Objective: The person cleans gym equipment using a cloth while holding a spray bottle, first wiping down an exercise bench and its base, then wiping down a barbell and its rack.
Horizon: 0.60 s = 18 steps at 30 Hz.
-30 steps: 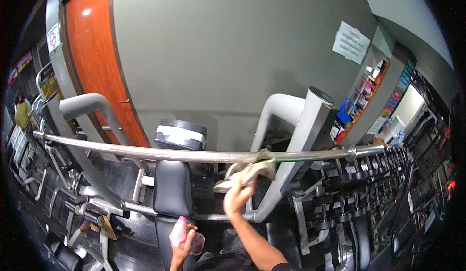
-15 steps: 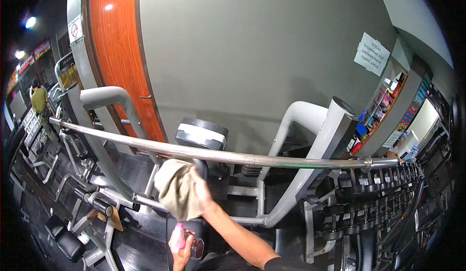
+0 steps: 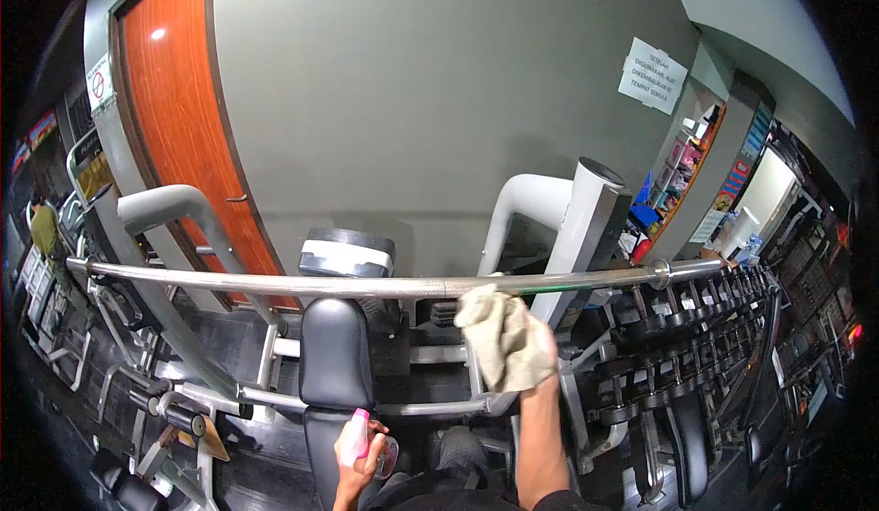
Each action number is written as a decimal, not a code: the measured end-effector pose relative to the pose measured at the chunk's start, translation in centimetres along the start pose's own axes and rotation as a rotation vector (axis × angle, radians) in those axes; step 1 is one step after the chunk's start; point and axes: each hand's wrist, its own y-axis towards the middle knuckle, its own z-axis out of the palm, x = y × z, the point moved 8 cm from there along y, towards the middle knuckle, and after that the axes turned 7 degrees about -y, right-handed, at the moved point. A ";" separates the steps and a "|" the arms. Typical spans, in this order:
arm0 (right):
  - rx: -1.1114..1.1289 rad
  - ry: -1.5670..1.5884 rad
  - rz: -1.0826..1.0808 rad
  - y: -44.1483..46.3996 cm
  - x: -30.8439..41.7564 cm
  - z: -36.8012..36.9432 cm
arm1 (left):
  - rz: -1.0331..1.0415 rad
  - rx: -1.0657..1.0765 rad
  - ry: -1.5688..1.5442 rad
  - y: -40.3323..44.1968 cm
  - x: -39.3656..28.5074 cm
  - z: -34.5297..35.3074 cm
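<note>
A long metal barbell bar (image 3: 412,286) runs across the head view, lying in a grey bench-press rack (image 3: 572,227). Just below its right-hand half, my right hand (image 3: 542,346) is closed on a beige cloth (image 3: 502,339), whose top edge meets the bar. Some of the fingers are hidden behind the cloth. Lower down, my left hand (image 3: 352,456) grips a spray bottle (image 3: 361,417) with a pink top and a see-through body. It is held in front of the black padded bench (image 3: 336,351).
Dumbbells (image 3: 678,319) fill a rack on the right. At the left stand a padded machine (image 3: 169,410) and, further off, a person (image 3: 44,227). Behind the bar are a grey wall (image 3: 412,99), a wooden door (image 3: 179,99) and a shelf of small items (image 3: 682,163).
My right hand has moved the cloth rightward along the bar, uncovering the bench's backrest. The camera view has shifted right. My left hand still holds the spray bottle low down.
</note>
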 end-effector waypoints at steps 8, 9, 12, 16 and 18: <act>-0.286 -0.267 -0.581 -7.0 9.4 -2.0 | -0.080 -0.034 -0.113 -1.1 1.4 -0.4; -0.520 -0.644 -0.897 -8.8 11.9 -1.2 | -0.088 -0.025 -0.121 -1.2 1.1 -0.3; -0.708 -1.818 -1.323 -8.3 14.6 4.9 | -0.080 0.005 -0.099 -1.8 0.9 -0.1; -0.689 -2.573 -0.952 -2.9 12.9 5.1 | -0.006 0.080 0.071 -3.1 0.4 -0.1; -0.678 -2.473 -1.061 -2.7 13.7 3.7 | -0.033 0.077 0.060 -4.0 -0.1 -0.3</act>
